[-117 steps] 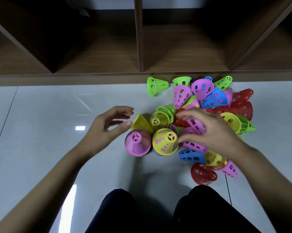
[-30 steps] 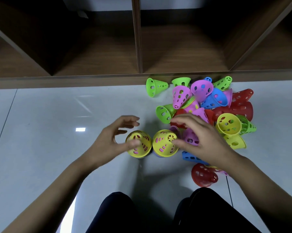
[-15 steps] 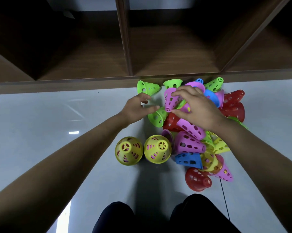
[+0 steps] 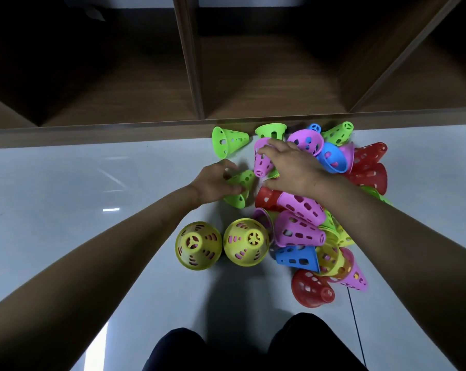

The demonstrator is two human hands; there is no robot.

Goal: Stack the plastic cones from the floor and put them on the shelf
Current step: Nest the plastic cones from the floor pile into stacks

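1. Plastic, thin and full of holes: the cones should be light, slightly springy and smooth enough to slip; they lie heaped on the floor before the shelf.
2. The left hand has its fingers curled round a green cone lying on its side.
3. The right hand pinches a pink cone near its wide rim, probably the surest hold.

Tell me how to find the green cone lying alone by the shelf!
Follow the front edge of the wooden shelf to the heap of cones. The green cone lies at the heap's far-left corner, tip pointing right. Unlike other green ones, it lies alone on bare floor.
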